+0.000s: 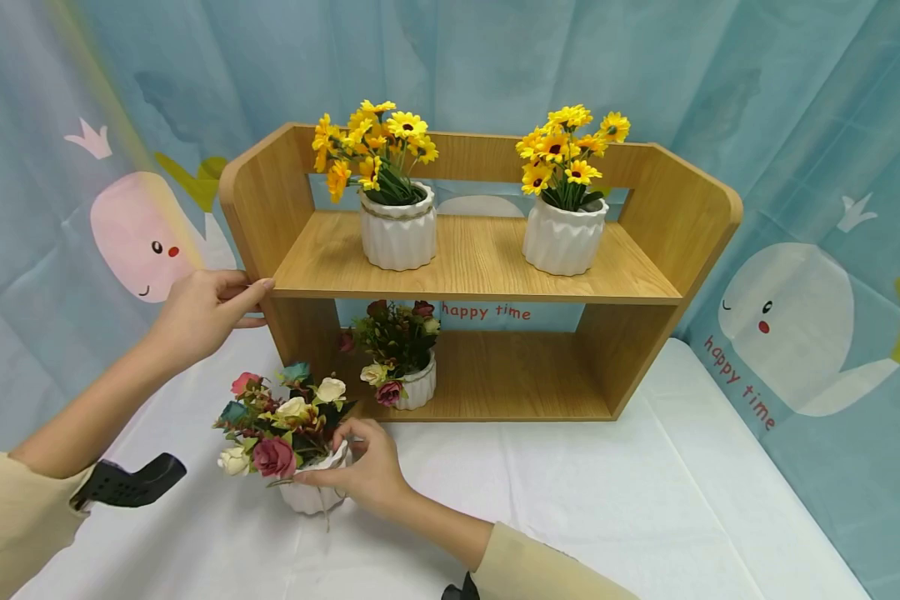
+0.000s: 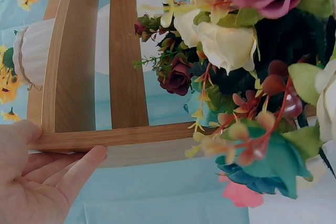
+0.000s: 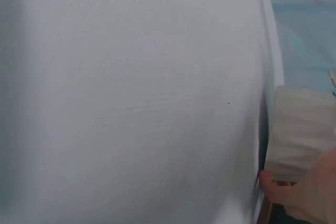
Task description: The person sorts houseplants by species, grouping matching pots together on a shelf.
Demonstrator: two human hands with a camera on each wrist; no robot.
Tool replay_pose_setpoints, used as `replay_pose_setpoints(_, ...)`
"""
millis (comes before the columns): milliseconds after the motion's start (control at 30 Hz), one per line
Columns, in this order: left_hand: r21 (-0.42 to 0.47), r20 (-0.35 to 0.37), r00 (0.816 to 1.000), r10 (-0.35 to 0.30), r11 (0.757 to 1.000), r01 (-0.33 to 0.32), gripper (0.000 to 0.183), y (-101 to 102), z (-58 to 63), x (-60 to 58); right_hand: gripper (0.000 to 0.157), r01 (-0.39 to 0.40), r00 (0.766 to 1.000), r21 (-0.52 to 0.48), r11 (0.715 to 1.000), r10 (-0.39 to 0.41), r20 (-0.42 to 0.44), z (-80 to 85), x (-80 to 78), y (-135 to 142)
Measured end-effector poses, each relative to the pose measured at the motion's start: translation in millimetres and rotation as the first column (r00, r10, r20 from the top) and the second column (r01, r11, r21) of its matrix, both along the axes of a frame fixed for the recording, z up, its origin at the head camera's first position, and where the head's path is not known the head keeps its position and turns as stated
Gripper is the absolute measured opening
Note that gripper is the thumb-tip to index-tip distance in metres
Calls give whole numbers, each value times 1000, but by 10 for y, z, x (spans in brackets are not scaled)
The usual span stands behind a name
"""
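Note:
My left hand (image 1: 204,318) grips the front edge of the left side panel of a two-tier wooden shelf (image 1: 487,297), at the height of its upper board. In the left wrist view the thumb of the left hand (image 2: 39,177) is on one side of the panel and the fingers are on the other. My right hand (image 1: 371,468) holds the rim of a white fluted flower pot (image 1: 311,497), tied with twine, in front of the shelf's lower left corner. Pink, cream and teal artificial roses (image 1: 273,457) fill this pot and lean left. The right wrist view shows the white pot (image 3: 299,132) beside the hand.
Two white pots of yellow daisies, one left (image 1: 399,229) and one right (image 1: 565,237), stand on the upper board. A smaller pot of dark roses (image 1: 417,385) stands on the lower board's left. White cloth (image 1: 555,517) covers the table; a blue printed curtain (image 1: 780,100) hangs behind.

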State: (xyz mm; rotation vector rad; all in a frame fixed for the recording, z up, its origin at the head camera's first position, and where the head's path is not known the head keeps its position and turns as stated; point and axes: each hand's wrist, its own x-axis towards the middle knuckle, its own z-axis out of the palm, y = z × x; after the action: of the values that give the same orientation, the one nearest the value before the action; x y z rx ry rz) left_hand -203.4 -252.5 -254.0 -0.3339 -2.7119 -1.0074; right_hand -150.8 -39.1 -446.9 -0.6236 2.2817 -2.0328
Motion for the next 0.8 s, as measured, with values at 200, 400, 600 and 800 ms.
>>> replay_pose_setpoints(200,-6,3,1000,4,1000,-4,51,-6,-5,-8,43,0,998,53,999,3,-58,-1,25,32)
replay_pose_setpoints(400,-5,17,1000,0,1000,0,52,-8,-3,-10,41,-4,996,71,997,11,-91,24,47,86)
replay_pose_setpoints(600,-6,11,1000,3,1000,-3,52,-14,-8,-12,39,-9,999,67,998,12,-50,73,64,164)
replay_pose_setpoints(800,-6,-5,1000,2,1000,-2,51,-15,-18,-13,38,-24,999,64,998,26,-28,114,89,248)
